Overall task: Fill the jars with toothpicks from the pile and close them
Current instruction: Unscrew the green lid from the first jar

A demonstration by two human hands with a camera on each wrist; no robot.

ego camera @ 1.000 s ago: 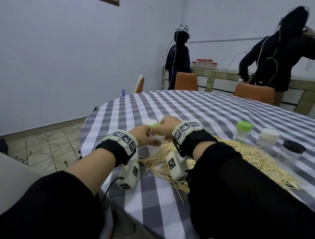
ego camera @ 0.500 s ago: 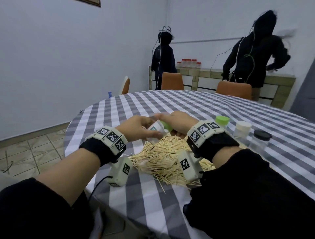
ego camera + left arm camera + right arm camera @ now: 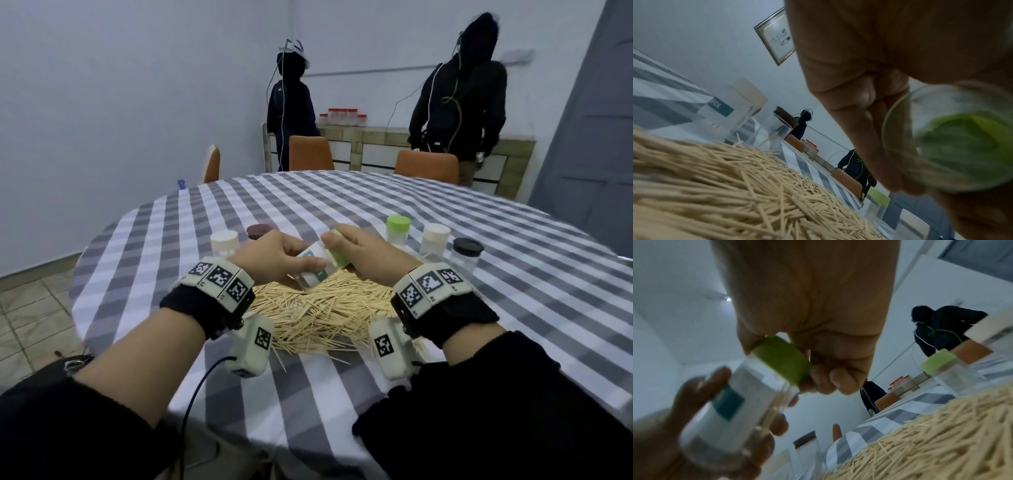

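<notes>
My left hand (image 3: 274,257) wraps its fingers and thumb around a clear labelled jar (image 3: 313,270), holding it tilted above the toothpick pile (image 3: 329,308), its base toward me and its top leaning away to my right. My right hand (image 3: 363,253) curls around the jar's green lid (image 3: 337,253), gripping it at the rim; the right wrist view is blurred, so I cannot tell whether the lid sits fully seated on the mouth. The pile spreads on the checked tablecloth (image 3: 342,202) directly beneath both hands. Beyond my left hand stand 2 jars, a white-lidded jar (image 3: 224,241) and a brown-lidded jar (image 3: 259,231). Beyond my right hand stand 3 more: a green-lidded jar (image 3: 398,229), a cream-lidded jar (image 3: 435,240) and a black-lidded jar (image 3: 466,255).
</notes>
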